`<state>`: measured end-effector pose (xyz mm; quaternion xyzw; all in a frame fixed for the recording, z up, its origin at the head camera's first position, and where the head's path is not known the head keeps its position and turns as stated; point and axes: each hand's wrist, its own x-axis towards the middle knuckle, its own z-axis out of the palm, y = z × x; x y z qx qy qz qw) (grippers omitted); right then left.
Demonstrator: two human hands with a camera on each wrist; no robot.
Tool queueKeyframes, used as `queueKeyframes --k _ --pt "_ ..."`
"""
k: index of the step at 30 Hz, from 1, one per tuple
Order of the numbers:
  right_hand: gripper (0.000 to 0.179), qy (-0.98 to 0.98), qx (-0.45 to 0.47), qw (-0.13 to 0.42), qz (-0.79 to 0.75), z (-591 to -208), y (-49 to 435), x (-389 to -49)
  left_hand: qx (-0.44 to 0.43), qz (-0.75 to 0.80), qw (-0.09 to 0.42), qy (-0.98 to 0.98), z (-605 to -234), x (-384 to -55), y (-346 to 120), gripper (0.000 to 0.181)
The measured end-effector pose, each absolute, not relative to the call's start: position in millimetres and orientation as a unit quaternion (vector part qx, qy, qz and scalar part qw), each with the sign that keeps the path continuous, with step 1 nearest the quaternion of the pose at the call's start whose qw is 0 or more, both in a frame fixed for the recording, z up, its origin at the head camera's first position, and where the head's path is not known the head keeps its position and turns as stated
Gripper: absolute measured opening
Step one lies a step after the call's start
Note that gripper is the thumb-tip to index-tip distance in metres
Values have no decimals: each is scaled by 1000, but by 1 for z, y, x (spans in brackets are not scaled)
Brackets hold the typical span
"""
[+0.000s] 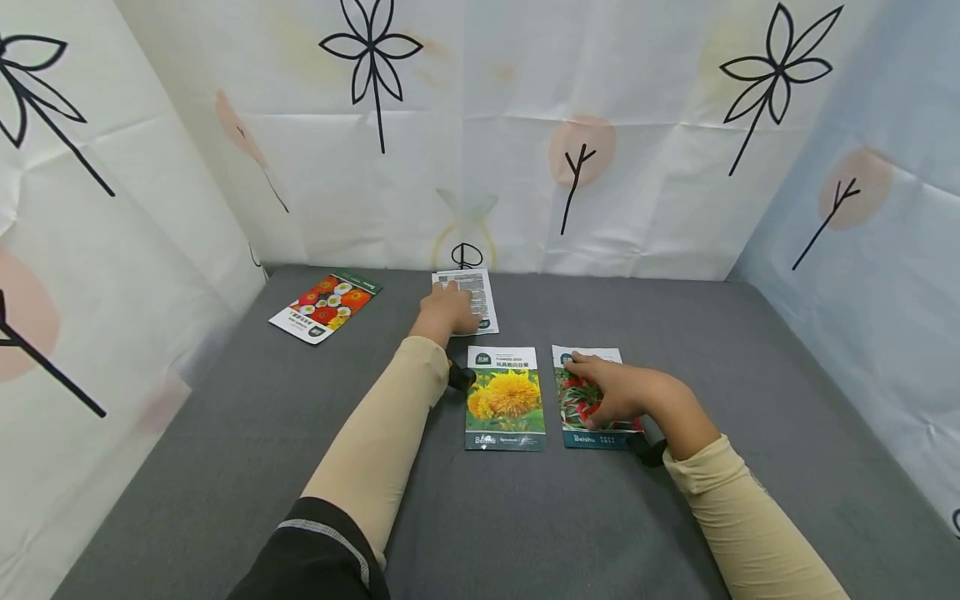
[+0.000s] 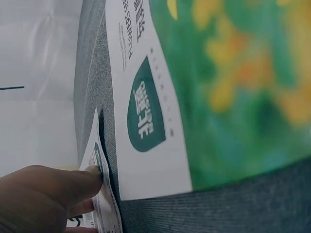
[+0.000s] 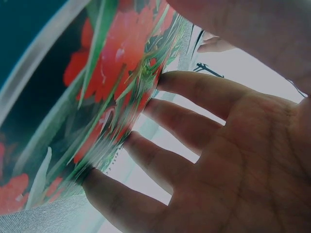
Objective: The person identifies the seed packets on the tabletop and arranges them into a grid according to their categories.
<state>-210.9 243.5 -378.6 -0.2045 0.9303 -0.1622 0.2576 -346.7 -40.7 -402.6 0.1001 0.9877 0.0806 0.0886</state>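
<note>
In the head view my left hand [image 1: 447,310] touches the top of a seed packet [image 1: 487,321] lying with its printed text side up near the back wall. The left wrist view shows its thumb [image 2: 90,182] pressed on that packet. My right hand [image 1: 626,390] rests over a seed packet with red flowers [image 1: 573,408]. Its fingertips [image 3: 104,187] touch the packet's front in the right wrist view, the fingers spread and nearly straight. Between the two hands lies a yellow-flower seed packet [image 1: 506,408], picture side up.
A further seed packet with red, orange and white flowers [image 1: 330,307] lies at an angle at the back left. Everything lies on a grey cloth-covered table [image 1: 525,525]. White patterned fabric walls [image 1: 637,67] enclose the back and both sides.
</note>
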Motion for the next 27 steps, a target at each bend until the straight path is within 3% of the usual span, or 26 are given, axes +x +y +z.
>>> queueKeyframes --k 27 --pt "97 932 -202 256 -158 -380 244 -212 110 69 86 988 -402 -340 -11 61"
